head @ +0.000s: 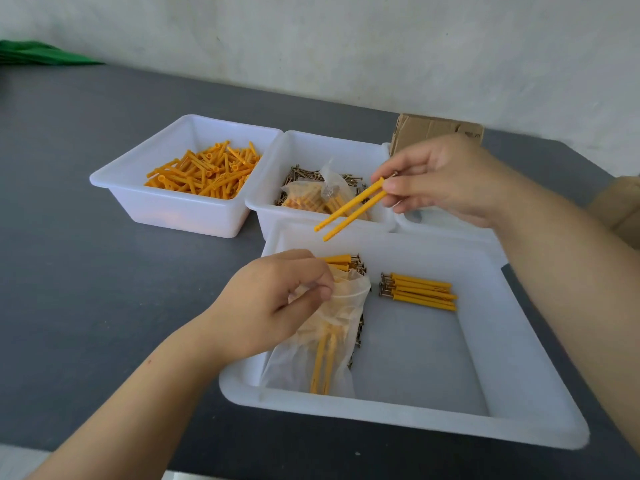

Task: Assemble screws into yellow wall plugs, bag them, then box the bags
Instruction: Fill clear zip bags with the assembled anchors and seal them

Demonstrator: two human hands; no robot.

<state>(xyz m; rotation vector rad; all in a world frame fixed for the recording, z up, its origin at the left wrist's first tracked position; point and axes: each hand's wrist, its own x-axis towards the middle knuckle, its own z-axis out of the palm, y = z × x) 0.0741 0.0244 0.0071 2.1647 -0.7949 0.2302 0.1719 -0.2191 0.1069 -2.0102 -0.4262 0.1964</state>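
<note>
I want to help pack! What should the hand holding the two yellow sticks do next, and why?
Probably slip the two plugs into the bag. The right hand pinches them above the tray, and the left hand holds the bag's mouth open.

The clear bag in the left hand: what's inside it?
The clear bag shows at least two yellow wall plugs through its film. The left hand covers its upper part, hiding anything more.

Beyond the hands we see a dark grey table [104,271] against a pale wall [346,36] (scuffed, softly lit).
</note>
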